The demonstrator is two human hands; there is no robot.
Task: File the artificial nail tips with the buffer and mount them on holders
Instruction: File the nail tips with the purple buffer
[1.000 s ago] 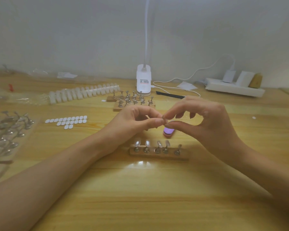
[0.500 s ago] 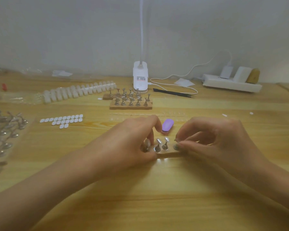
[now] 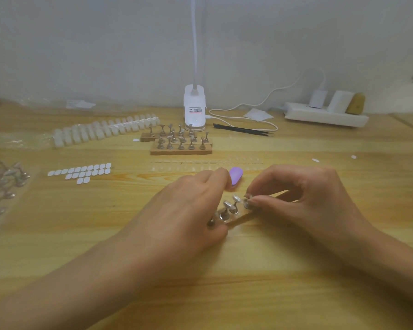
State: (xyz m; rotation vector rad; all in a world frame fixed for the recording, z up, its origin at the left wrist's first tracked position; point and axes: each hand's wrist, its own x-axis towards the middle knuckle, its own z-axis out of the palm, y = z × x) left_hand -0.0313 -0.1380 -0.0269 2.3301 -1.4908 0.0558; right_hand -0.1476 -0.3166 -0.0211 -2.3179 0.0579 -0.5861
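A small wooden base point(image 3: 236, 219) with metal nail holders point(image 3: 227, 209) lies in front of me. My left hand point(image 3: 188, 210) grips the left end of that base, covering part of it. My right hand point(image 3: 303, 198) pinches a clear nail tip point(image 3: 247, 201) onto the rightmost holder with thumb and forefinger. The purple buffer point(image 3: 236, 176) lies on the table just behind my left fingers. A strip of clear nail tips point(image 3: 208, 164) lies further back.
Two more wooden bases with holders point(image 3: 180, 142) stand before the white lamp base point(image 3: 194, 108). A rack of white tips point(image 3: 105, 132), white adhesive dots point(image 3: 81, 172), loose holders in plastic point(image 3: 3, 186), black tweezers point(image 3: 241, 129) and a power strip point(image 3: 324, 115) lie around.
Both hands came down from mid-air to the wooden base. The left now grips its end, and the right presses the nail tip onto the rightmost holder.
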